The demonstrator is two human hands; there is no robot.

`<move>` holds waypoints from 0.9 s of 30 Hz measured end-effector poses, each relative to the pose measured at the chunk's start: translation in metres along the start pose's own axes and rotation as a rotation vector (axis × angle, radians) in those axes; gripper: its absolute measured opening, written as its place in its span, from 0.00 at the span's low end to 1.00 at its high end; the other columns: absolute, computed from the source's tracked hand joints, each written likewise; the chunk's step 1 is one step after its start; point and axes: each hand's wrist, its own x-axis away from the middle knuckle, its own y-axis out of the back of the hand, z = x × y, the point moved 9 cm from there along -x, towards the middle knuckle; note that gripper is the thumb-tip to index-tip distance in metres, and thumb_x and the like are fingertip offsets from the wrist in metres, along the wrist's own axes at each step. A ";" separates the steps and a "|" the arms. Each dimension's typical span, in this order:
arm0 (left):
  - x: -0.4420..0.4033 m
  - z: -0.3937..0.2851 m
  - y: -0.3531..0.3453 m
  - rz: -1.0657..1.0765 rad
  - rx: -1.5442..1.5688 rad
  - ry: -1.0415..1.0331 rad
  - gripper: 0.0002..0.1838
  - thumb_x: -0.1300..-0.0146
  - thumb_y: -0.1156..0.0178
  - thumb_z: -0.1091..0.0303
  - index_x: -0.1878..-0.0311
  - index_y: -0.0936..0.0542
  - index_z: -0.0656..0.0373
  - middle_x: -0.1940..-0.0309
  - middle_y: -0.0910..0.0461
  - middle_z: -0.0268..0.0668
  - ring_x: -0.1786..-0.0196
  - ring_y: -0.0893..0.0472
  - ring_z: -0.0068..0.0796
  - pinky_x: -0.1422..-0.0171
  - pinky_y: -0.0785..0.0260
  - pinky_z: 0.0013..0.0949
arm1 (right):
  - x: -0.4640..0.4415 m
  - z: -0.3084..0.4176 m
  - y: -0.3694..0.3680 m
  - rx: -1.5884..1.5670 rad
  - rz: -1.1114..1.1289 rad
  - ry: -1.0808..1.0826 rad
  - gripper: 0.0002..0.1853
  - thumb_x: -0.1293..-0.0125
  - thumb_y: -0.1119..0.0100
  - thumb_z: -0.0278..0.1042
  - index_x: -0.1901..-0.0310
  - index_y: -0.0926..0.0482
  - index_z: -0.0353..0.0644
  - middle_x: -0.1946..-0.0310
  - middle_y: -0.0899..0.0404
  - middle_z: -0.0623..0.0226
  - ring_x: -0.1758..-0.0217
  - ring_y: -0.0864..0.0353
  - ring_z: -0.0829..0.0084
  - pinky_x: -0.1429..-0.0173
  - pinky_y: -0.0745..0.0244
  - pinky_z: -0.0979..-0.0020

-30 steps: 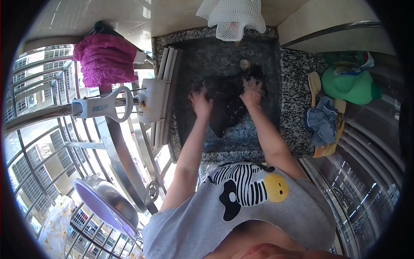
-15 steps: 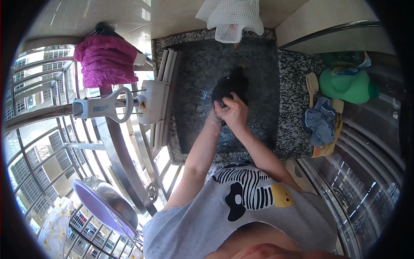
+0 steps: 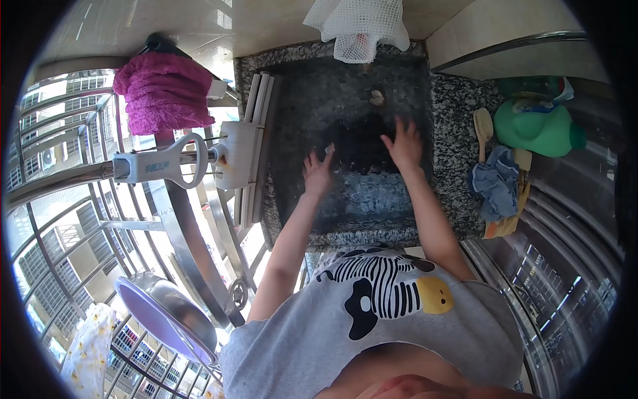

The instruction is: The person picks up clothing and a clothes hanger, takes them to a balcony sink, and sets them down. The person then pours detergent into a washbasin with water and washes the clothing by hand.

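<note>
A dark cloth [image 3: 362, 147] lies spread under water in the stone sink [image 3: 299, 76]. My left hand [image 3: 318, 174] is at the cloth's left side, its fingers apart, with nothing visibly held. On the right side, my right hand [image 3: 404, 146] has its fingers spread beside the cloth and also holds nothing. Whether the fingertips touch the cloth cannot be made out. Above the cloth, a small pale round thing [image 3: 377, 98] shows in the sink.
White mesh [image 3: 359, 26] hangs over the sink's far edge. Right: a wooden brush [image 3: 482, 130], blue-grey cloth [image 3: 496, 183] and green bottle [image 3: 535, 128]. Left: a pink towel [image 3: 163, 92] and white-handled holder [image 3: 159, 164] on rails. Basins [image 3: 163, 312] stand lower left.
Half a second ago both hands held the bunched dark cloth together at the middle. Now they have moved apart, the fingers are open, and the cloth is spread out in the water.
</note>
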 end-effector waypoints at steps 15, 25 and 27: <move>-0.039 -0.059 -0.003 0.249 2.385 0.189 0.17 0.25 0.47 0.57 0.43 0.23 0.57 0.54 0.17 0.38 0.50 0.18 0.33 0.46 0.24 0.34 | 0.034 0.171 0.076 -0.642 0.016 0.316 0.19 0.52 0.24 0.42 0.59 0.15 0.43 0.55 0.18 0.48 0.58 0.15 0.49 0.55 0.20 0.54; -0.023 0.006 0.044 -0.113 0.737 0.170 0.32 0.32 0.39 0.57 0.28 0.35 0.53 0.39 0.29 0.55 0.41 0.24 0.52 0.35 0.31 0.48 | -0.037 0.018 0.006 -0.024 -0.104 -0.136 0.27 0.35 0.38 0.52 0.39 0.24 0.47 0.27 0.48 0.44 0.27 0.44 0.41 0.38 0.29 0.42; -0.014 -0.007 0.042 -0.206 0.349 0.060 0.42 0.39 0.35 0.59 0.23 0.42 0.46 0.29 0.45 0.61 0.27 0.41 0.64 0.27 0.41 0.59 | -0.015 0.023 -0.004 0.035 -0.207 -0.111 0.32 0.32 0.42 0.54 0.32 0.31 0.44 0.25 0.54 0.41 0.22 0.54 0.37 0.33 0.37 0.35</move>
